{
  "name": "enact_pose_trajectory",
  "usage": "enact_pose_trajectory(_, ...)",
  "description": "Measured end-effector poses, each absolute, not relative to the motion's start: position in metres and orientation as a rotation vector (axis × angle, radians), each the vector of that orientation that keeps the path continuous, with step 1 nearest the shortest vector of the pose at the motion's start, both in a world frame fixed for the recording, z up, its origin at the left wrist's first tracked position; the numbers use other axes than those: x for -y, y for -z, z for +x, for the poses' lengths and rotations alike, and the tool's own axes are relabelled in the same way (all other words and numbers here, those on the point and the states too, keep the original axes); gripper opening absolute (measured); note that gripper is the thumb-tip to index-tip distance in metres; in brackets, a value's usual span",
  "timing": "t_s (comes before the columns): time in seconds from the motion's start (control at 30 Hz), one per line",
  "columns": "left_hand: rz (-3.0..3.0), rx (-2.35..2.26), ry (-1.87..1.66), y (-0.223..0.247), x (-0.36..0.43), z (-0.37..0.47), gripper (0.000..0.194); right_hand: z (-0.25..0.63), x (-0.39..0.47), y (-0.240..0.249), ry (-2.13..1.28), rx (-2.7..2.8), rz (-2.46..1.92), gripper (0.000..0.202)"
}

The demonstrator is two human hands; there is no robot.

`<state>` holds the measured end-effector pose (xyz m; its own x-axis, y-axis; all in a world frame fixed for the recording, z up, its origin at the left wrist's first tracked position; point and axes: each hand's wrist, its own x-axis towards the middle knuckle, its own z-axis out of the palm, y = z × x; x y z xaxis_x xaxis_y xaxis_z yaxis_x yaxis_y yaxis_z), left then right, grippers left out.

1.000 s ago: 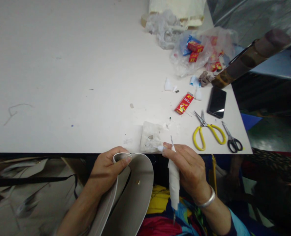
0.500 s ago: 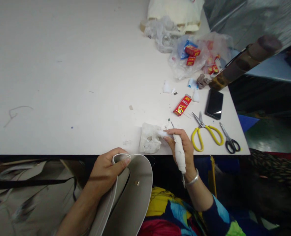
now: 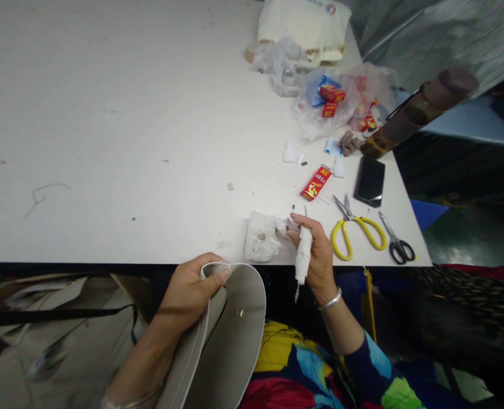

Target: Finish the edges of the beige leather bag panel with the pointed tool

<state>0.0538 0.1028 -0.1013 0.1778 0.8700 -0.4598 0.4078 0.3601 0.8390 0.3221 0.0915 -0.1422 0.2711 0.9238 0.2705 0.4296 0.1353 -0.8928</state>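
My left hand point(image 3: 196, 287) pinches the upper edge of a light grey bag point(image 3: 238, 341), which hangs open below the table's front edge and shows a small gold clasp on its inner side. To the right, my right hand point(image 3: 315, 250) holds a thin tool wrapped in white point(image 3: 303, 254), with metal tips at both ends. Its thumb and index finger are at a whitish, see-through piece beside a crumpled white plastic packet point(image 3: 262, 236) on the table edge.
Right of my right hand lie yellow-handled scissors point(image 3: 360, 227), black-handled scissors point(image 3: 399, 241) and a phone point(image 3: 370, 182). A red box point(image 3: 315, 183), plastic bags point(image 3: 328, 108) and a dark cylinder point(image 3: 422, 111) are farther back. Cartons stand below left.
The wrapped tool has swung more upright in my right hand, its lower end moving left. My right thumb and index finger have parted slightly. My left hand still holds the bag edge.
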Motion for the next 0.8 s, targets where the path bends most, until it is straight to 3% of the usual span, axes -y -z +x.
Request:
enact_pose_trajectory(0.1, 1.233, -1.430, -0.497, 0.100, -0.101, 0.056, 0.027, 0.320, -0.082, 0.131, -0.469, 1.338, -1.471, 0.039)
enact_pose_trajectory(0.4, 1.275, -1.398, -0.490, 0.093, -0.092, 0.062, 0.027, 0.299, -0.038, 0.108, -0.715, 1.280, -1.496, 0.015)
enact_pose_trajectory(0.8, 1.184, -1.307, -0.505, 0.084, -0.085, 0.072, 0.028, 0.289, -0.039, 0.113, -0.738, 1.234, -1.462, 0.015)
